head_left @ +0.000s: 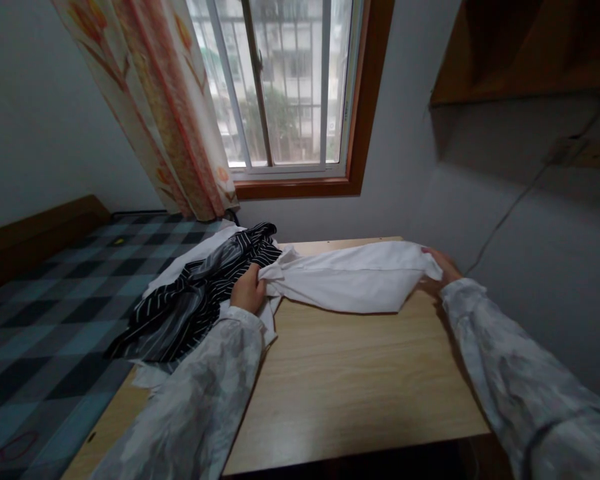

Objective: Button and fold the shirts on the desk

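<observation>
A white garment [353,277] is stretched sideways above the wooden table [360,380]. My left hand [249,291] grips its bunched left end, beside a black striped garment [200,300]. At the other end, my right hand [441,267] pinches the white cloth near the table's right edge; its fingers are partly behind the fabric. The striped garment lies crumpled at the table's left side, with more white cloth [193,257] showing behind and under it. Whether that cloth belongs to the stretched piece I cannot tell.
On the left is a bed with a checked cover [75,307] and a wooden headboard [45,217]. A flowered curtain [165,113] hangs by the barred window [290,87]. A wooden shelf [525,60] juts from the right wall, above a cable [510,210].
</observation>
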A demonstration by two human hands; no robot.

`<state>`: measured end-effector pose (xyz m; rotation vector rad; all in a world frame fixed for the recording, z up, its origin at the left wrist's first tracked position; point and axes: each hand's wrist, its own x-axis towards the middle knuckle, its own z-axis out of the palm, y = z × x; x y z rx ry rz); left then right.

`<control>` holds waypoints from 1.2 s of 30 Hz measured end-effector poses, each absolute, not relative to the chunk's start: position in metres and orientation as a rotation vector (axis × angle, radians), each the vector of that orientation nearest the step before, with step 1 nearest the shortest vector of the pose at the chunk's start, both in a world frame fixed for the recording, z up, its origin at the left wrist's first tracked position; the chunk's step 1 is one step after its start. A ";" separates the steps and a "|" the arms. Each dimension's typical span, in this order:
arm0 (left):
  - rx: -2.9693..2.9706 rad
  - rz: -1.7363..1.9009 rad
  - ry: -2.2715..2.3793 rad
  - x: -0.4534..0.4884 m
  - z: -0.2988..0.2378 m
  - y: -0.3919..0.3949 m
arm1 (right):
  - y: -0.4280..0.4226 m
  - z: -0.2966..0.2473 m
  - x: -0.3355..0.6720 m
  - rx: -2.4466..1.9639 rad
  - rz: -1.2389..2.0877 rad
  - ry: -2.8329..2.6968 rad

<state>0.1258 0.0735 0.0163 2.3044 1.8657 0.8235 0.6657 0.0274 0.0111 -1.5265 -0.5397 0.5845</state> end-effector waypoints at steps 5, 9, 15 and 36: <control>2.375 0.774 1.854 0.131 0.020 0.070 | 0.019 0.055 0.741 -2.044 0.237 -0.877; 2.466 0.588 1.761 0.147 0.020 0.058 | 0.019 0.075 0.766 -2.343 -0.271 -1.198; 2.644 0.260 1.681 0.161 0.026 0.040 | 0.025 0.059 0.743 -2.449 -0.551 -1.538; 1.798 1.214 1.179 0.209 -0.049 0.078 | 0.047 -0.029 0.399 -1.174 0.043 -2.089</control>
